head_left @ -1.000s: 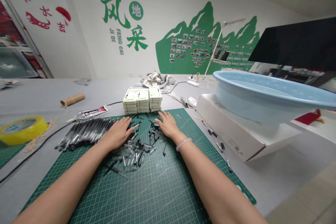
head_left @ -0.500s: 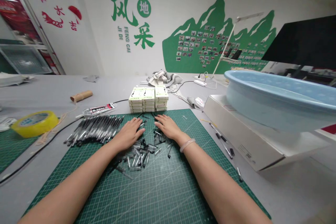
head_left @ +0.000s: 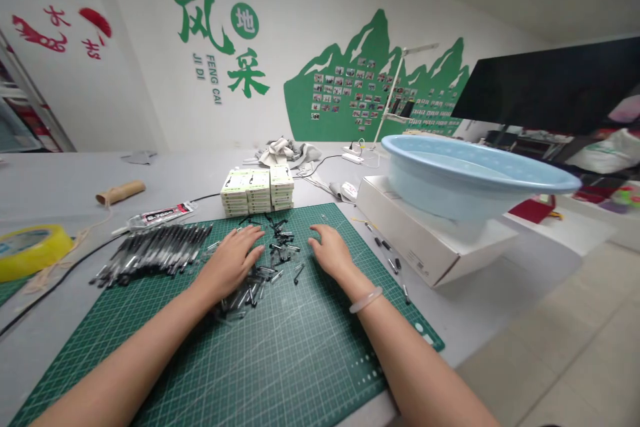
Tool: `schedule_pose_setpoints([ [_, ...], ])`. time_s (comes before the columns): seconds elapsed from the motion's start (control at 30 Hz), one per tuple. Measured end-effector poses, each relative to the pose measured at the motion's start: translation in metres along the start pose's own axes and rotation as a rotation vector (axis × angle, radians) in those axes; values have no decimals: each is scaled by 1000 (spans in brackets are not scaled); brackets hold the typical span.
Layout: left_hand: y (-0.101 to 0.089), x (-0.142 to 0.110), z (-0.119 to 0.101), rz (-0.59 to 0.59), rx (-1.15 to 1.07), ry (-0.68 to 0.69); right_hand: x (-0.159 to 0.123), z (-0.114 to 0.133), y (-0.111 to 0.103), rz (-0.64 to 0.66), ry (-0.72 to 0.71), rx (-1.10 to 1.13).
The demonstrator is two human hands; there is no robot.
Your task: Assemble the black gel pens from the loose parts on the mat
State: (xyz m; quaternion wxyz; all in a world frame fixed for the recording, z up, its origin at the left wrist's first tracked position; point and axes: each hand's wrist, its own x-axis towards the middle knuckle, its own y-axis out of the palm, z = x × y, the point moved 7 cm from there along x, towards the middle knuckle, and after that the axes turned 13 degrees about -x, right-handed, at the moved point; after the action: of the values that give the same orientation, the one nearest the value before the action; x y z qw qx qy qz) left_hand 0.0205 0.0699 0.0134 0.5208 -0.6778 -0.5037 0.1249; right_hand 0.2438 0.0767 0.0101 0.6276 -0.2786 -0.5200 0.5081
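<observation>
Small clear and black pen caps [head_left: 250, 291] lie scattered in a loose pile on the green cutting mat [head_left: 300, 360]. My left hand [head_left: 227, 263] rests palm down over the left side of this pile, fingers stretched out, hiding some of the caps. To the right of the pile, my right hand [head_left: 330, 250] is over the mat with thumb and fingers apart and nothing held. A row of clear pens with black ends [head_left: 155, 250] lies side by side to the left of my left hand. Stacked small white-and-green boxes [head_left: 257, 190] stand behind the pile.
A light blue basin [head_left: 460, 177] sits on a white carton [head_left: 430, 240] to the right. Several pen pieces [head_left: 393, 267] lie beside the carton. Yellow tape [head_left: 37, 250], a brown tube [head_left: 121, 192] and a packaged item [head_left: 163, 215] are at left. Crumpled cloth [head_left: 283, 152] lies behind the boxes.
My right hand has drawn away from the caps toward the right, uncovering more of them. My left hand stays over the pile. The view has turned to the right.
</observation>
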Motion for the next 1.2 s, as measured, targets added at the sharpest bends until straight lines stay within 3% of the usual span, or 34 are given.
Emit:
schedule_pose_setpoints([
  [0.3, 13, -5, -49, 34, -22, 192, -61, -71, -56, -77, 379, -554],
  [0.43, 20, -5, -60, 48, -24, 229, -75, -100, -64, -93, 525, -756],
  [0.7, 24, -11, -49, 56, 7, 211, -61, -129, -45, -32, 514, -848],
  [0.93, 17, -9, -32, 11, -9, 164, -46, -137, -39, 47, 481, -821],
  [1.2, 19, -10, -28, 30, -39, 153, -37, -140, -36, 65, 497, -789],
])
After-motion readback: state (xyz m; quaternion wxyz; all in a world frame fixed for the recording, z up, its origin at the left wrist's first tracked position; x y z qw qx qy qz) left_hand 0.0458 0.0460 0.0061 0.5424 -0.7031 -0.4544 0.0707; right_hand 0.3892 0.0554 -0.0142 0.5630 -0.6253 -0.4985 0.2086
